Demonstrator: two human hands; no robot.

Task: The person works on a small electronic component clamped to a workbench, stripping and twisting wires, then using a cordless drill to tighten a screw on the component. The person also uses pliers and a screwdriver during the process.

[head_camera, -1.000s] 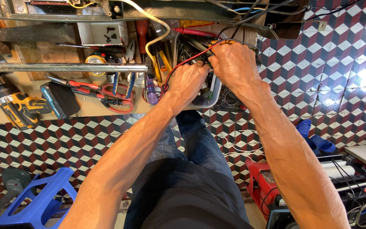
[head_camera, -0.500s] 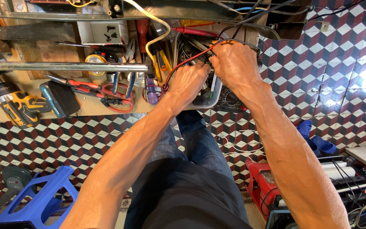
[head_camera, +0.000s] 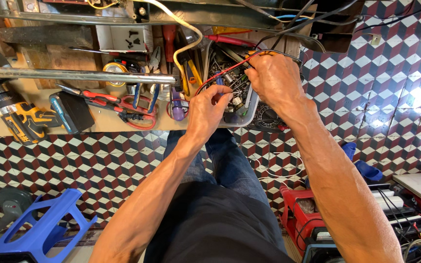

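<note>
Blue stool (head_camera: 40, 224) nearest, low on tiled floor, well short of grey parts tray (head_camera: 242, 104). Left hand (head_camera: 209, 108) at tray's near-left rim, fingers pinched on red wire (head_camera: 222, 73). Wire's long axis slanting from there up-right across tray. Right hand (head_camera: 274, 80) over tray's far-right side, fingers curled around black wire (head_camera: 281, 52). Yellow drill (head_camera: 25, 122) on counter (head_camera: 108, 122), far left of tray.

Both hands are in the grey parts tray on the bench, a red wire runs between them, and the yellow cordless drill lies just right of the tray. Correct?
Not quite: in the head view the yellow cordless drill lies far left of the grey parts tray. The left hand, right hand and red wire are as stated.
</note>
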